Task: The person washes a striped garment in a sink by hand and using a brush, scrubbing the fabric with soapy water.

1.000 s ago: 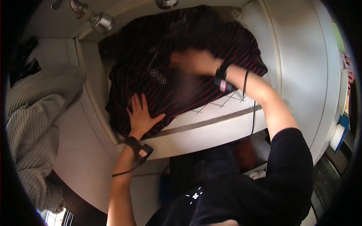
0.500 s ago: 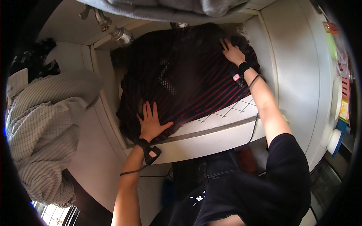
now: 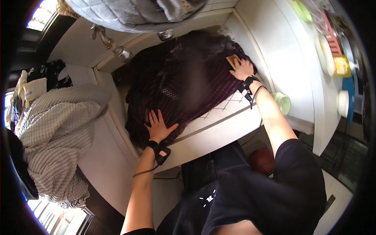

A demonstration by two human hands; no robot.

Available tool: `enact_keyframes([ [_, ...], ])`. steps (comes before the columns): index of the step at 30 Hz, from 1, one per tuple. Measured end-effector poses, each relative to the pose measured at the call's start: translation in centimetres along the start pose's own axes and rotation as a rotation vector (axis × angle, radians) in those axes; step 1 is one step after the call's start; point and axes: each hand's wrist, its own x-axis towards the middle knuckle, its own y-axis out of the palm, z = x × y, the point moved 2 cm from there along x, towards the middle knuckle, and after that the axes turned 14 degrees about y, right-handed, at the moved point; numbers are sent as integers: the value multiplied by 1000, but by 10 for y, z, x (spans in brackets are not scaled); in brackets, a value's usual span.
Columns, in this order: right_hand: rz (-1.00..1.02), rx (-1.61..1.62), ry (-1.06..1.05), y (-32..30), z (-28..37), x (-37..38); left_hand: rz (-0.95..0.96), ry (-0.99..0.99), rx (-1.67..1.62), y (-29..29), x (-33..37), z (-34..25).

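A dark garment with thin red stripes (image 3: pixel 219 84) is spread out over a white laundry sink (image 3: pixel 223 131), covering most of its basin. My left hand (image 3: pixel 158 127) lies on the cloth's near-left part, palm down with fingers spread. At the far right of the cloth, my right hand (image 3: pixel 244 69) has its fingers over a flat tan wooden brush (image 3: pixel 234 60), pressed to the fabric; its bristles are hidden. A checkered strip (image 3: pixel 167 88) shows mid-garment. Along the near edge, the sink's diamond-ribbed washboard (image 3: pixel 219 109) is uncovered. Each wrist wears a black strap with a cable.
Two metal taps, one at the left (image 3: pixel 122 51) and one at the back (image 3: pixel 165 35), reach over the sink. Grey quilted fabric (image 3: pixel 133 15) hangs above. A grey ribbed cloth (image 3: pixel 58 137) is heaped on the left. A pale green cup (image 3: pixel 282 102) stands right of my right forearm.
The view has shifted. My right hand has moved nearer along the cloth, and the tan brush under its fingers now shows plainly. My left hand stays on the garment in much the same place.
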Motion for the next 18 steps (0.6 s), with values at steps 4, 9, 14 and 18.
enact_keyframes([
  [4, -279, 480, -279, -42, 5, -39, 5, -8, 13, 1, 2, 3],
  [9, -241, 696, -195, -102, -36, -125, 8, 13, 34, 4, 8, 7],
  [14, -240, 933, 196, -125, -153, -181, 22, 5, 30, 4, 9, 11],
  [18, -109, 594, 157, -86, -205, -179, 38, -6, 30, 4, 11, 12],
])
